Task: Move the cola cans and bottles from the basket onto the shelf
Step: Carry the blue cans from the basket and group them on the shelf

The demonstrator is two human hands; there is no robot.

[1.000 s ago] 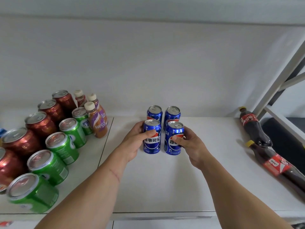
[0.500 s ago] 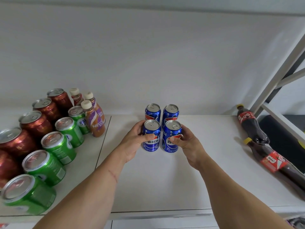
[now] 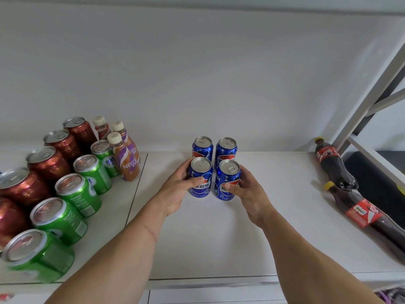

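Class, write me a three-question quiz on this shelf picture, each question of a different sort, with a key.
1. True or false: the left hand holds a green can.
2. How many blue cola cans stand upright on the shelf? A two, B four, C six.
3. Fill in: the two cola bottles at the right are ___ (standing / lying).

Key: 1 false, since it holds the front left blue can while the right hand holds the front right blue can. 2 B. 3 lying.
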